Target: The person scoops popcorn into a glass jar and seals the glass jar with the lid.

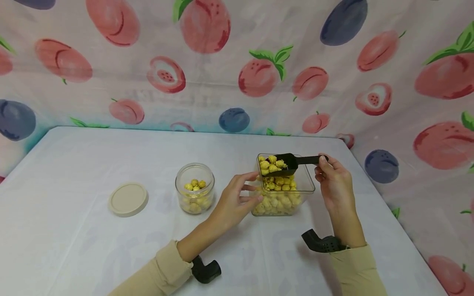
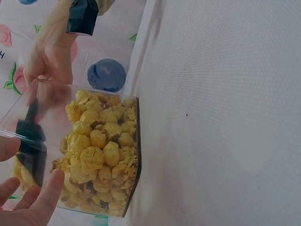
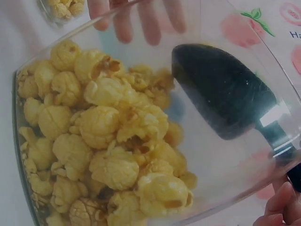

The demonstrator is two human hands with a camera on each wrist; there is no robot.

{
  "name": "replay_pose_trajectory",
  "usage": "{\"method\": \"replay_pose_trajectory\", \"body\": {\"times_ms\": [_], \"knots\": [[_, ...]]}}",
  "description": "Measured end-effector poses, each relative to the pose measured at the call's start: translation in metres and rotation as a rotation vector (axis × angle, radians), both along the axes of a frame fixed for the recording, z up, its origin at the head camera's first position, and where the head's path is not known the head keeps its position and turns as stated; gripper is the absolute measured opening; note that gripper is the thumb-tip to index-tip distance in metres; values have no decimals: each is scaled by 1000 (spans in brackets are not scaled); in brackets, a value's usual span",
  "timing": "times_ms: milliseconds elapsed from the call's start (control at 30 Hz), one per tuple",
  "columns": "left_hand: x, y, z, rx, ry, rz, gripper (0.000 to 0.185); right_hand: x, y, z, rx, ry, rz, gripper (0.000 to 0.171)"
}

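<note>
Head view: the right hand [image 1: 335,181] grips a black plastic scoop [image 1: 292,162] heaped with yellow popcorn [image 1: 273,163] over a clear square plastic tub [image 1: 307,185] on the white table [image 1: 74,246]. The left hand [image 1: 237,199], fingers relaxed, touches the tub's side.

Left wrist view: popcorn fills the tub [image 2: 94,94].

Right wrist view: "Ha" is readable on the backdrop [image 3: 295,35].

Yellow popcorn, a black scoop, and fruit print all round

In the right hand [image 1: 335,181] the scoop [image 1: 290,161] is black, heaped with yellow popcorn [image 1: 272,163]; below it the clear tub [image 1: 307,181], touched by the left hand [image 1: 237,197], shows the same yellow with brownish flecks. Left of the left hand, the glass jar [image 1: 195,181] is clear with yellow pieces inside, and farther left the lid [image 1: 128,199] is cream. Both sleeves [image 1: 355,269] are beige, with black wrist mounts [image 1: 322,243]. The tablecloth [image 1: 92,246] under the hands is white, and the backdrop [image 1: 237,61] beyond them is pale with pink peaches, blue plums and green leaves.
</note>
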State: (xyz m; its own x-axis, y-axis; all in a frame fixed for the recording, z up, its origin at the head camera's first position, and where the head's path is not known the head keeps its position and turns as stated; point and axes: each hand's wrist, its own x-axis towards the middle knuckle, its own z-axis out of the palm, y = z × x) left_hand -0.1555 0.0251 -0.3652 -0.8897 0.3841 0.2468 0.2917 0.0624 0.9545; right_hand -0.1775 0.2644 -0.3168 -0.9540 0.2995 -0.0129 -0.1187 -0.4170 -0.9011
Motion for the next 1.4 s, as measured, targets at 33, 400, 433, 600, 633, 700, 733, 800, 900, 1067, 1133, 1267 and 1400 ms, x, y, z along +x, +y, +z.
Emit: {"method": "replay_pose_trajectory", "body": {"times_ms": [33, 400, 433, 600, 633, 700, 733, 800, 900, 1067, 1133, 1267, 1400], "knots": [[0, 0, 0, 0, -1, 0, 54, 0, -1, 0, 2, 10, -7, 7], [0, 0, 0, -5, -12, -2, 54, -1, -15, -3, 55, 33, -34, 5], [0, 0, 0, -6, -12, -3, 54, -2, -14, -4, 47, 22, -30, 5], [0, 0, 0, -3, -10, -2, 53, -1, -7, -5, -26, -14, 24, 6], [0, 0, 0, -1, -10, -1, 53, -1, -6, -5, -28, -19, 33, 7], [0, 0, 0, 0, -7, -1, 53, -1, -4, -5, -51, -23, 55, 8], [0, 0, 0, -1, -6, -1, 53, -1, -3, -5, -76, -21, 70, 7], [0, 0, 0, -2, -4, -3, 54, -2, -2, -6, -92, -14, 87, 8], [0, 0, -1, -3, -2, -3, 54, -2, 0, -7, -124, 3, 114, 10], [-1, 0, -1, 1, 0, -6, 54, -3, 3, -8, -165, 18, 144, 11], [-1, 0, -2, 2, 0, -9, 54, -3, 3, -8, -159, 16, 142, 11], [-1, 0, -2, 2, 6, -9, 54, -3, 2, -7, -125, 16, 121, 9], [0, 0, -2, -2, 3, -4, 53, -2, 0, -7, -68, 15, 102, 8]]}}
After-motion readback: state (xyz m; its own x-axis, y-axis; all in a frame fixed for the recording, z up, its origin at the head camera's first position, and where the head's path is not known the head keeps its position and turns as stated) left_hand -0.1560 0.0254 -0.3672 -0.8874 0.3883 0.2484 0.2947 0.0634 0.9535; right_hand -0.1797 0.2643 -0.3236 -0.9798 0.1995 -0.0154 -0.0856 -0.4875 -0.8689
